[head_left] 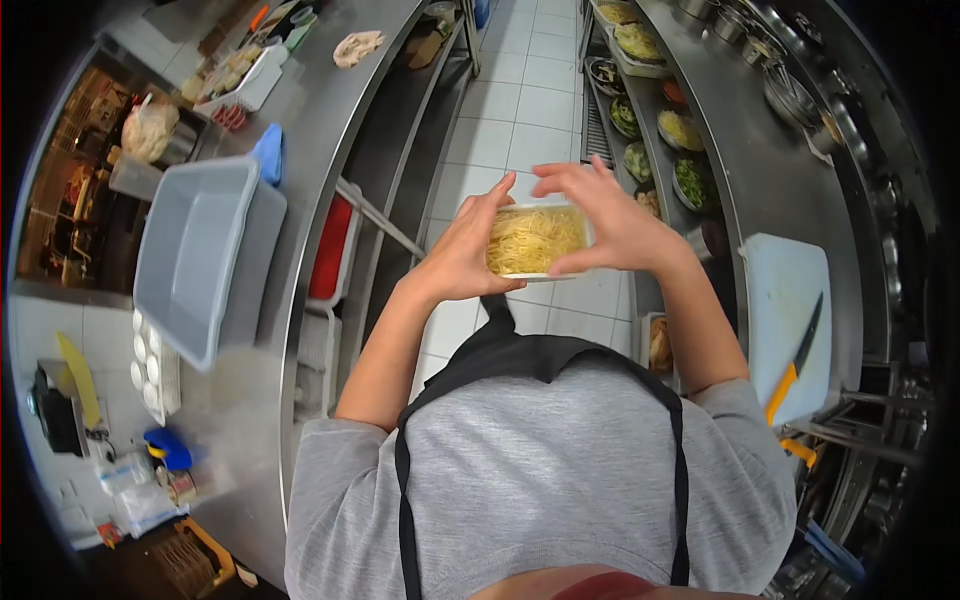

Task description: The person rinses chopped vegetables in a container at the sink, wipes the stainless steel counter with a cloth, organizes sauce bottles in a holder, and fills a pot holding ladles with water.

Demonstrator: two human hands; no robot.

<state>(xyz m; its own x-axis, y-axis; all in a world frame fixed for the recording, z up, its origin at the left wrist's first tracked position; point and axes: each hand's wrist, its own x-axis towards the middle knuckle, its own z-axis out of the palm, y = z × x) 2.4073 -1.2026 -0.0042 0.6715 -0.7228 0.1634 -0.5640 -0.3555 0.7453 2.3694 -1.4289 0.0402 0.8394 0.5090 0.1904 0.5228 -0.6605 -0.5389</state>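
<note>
My left hand (455, 248) is closed around the left end of a white rectangular container (530, 276), its thumb along the near edge. Thin, pale yellow strands (537, 238) fill the container; whether they are noodles or shredded vegetable, I cannot tell. At the container's right end is my right hand (620, 222), fingers spread apart and slightly blurred. Its thumb overlaps the near right corner; firm contact there is not clear. The container is held in front of my body, above the tiled floor.
On the left counter stands a grey plastic tub (200, 260) beside a blue cloth (268, 153). A white cutting board (790, 320) with an orange-handled knife (795, 358) lies on the right counter. Bowls of chopped vegetables (690, 183) line the shelf below.
</note>
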